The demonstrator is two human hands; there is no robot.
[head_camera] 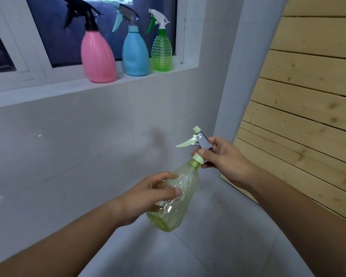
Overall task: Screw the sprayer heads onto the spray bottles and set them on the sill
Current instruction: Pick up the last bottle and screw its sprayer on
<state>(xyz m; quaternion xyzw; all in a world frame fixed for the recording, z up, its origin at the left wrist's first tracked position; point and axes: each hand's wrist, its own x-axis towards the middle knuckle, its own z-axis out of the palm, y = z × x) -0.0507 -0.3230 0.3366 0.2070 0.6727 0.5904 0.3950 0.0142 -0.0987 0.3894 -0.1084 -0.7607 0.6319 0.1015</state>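
Observation:
My left hand point(148, 196) grips the body of a clear yellow-green spray bottle point(180, 196), held tilted in mid-air below the window. My right hand point(224, 156) pinches the pale green collar of its sprayer head point(200, 142), which sits on the bottle's neck with the trigger pointing left. On the white sill point(48, 88) stand three bottles with heads on: a pink bottle point(98, 56) with a black head, a blue bottle point(135, 52) with a grey and teal head, and a ribbed green bottle point(161, 52) with a white head.
A white tiled wall runs below the sill, and grey floor tiles point(218, 246) lie beneath my arms. A white column point(244, 76) rises right of the window. Light wooden slats point(308, 96) cover the wall at the right. The sill left of the pink bottle is bare.

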